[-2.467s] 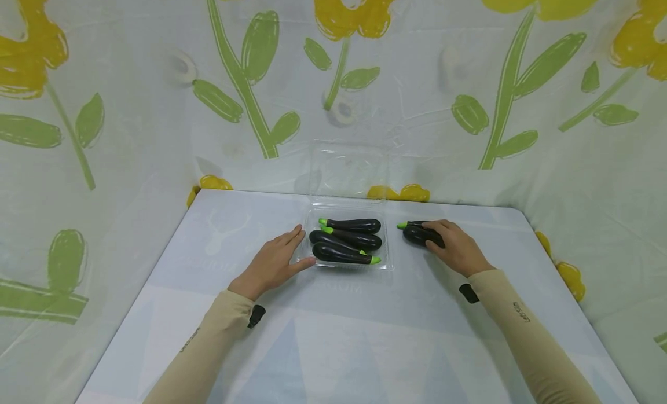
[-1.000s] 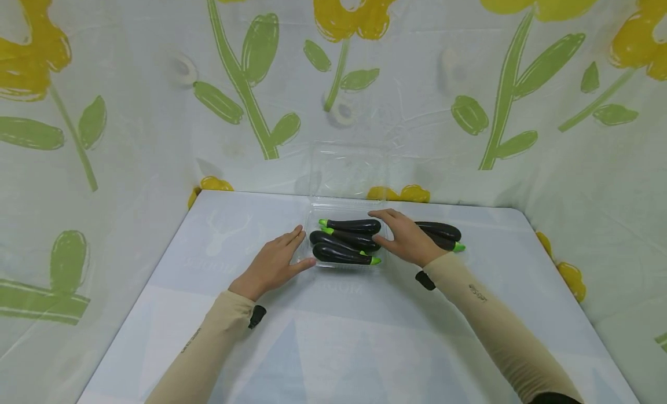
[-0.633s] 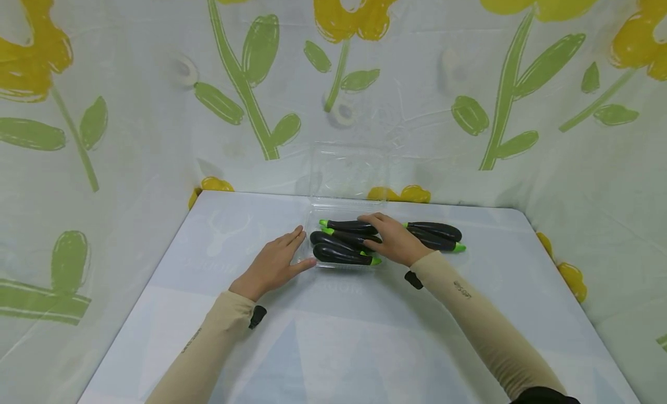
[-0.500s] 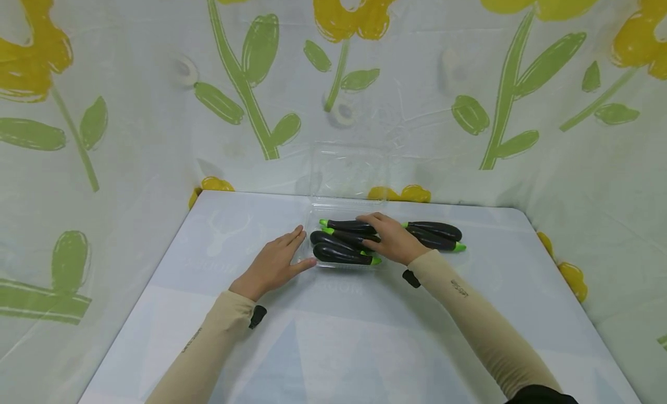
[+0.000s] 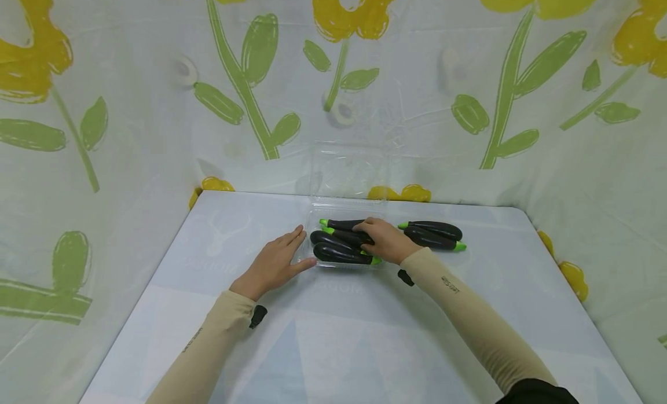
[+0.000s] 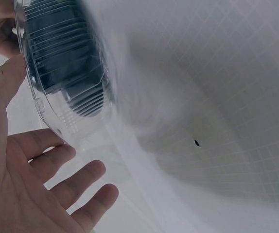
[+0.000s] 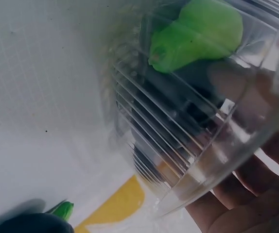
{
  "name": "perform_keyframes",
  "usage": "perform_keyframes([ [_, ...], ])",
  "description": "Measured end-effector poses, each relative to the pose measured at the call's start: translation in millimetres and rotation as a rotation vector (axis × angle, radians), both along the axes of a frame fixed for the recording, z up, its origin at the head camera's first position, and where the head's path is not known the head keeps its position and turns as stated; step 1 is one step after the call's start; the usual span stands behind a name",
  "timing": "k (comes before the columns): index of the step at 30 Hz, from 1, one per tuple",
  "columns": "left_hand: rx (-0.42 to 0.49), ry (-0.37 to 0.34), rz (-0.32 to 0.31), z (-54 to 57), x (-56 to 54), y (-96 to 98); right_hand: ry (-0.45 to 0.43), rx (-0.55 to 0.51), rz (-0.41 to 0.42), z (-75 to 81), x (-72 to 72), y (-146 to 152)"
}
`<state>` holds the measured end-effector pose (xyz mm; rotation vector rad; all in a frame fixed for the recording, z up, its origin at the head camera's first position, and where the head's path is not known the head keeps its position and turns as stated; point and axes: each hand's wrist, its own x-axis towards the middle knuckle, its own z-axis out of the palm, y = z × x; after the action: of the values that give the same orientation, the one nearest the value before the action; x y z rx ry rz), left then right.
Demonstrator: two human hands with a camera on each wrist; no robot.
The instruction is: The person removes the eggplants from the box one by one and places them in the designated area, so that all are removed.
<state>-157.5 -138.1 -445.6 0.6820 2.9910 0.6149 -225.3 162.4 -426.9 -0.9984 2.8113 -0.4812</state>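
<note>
Right hand (image 5: 387,241) had its fingers and thumb curled round the fat end of one eggplant (image 5: 348,237) in the clear box (image 5: 345,208), at twelve o'clock on the bench (image 5: 339,340). Left hand (image 5: 275,260), fingers apart, touched the box's nine o'clock side. Two more eggplants (image 5: 431,239) lay at the box's three o'clock.

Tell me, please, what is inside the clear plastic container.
Four dark eggplants lie inside the clear container. The right hand covers the right ends of the two farthest, so those are hidden.
</note>
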Motion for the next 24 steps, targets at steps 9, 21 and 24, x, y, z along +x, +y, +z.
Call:
perform_keyframes([
  [9, 0.006, 0.010, -0.003, -2.7, -1.0, -0.4, 0.011, 0.031, 0.013, -2.2, -1.4, -0.9],
  [21, 0.002, 0.009, -0.002, -2.0, -1.4, -0.5, 0.022, 0.029, 0.030, -4.9, -3.5, 0.3],
  [24, 0.000, 0.013, -0.003, -2.6, -1.8, -0.6, 0.030, 0.026, 0.035, -4.3, -3.5, 0.2],
])
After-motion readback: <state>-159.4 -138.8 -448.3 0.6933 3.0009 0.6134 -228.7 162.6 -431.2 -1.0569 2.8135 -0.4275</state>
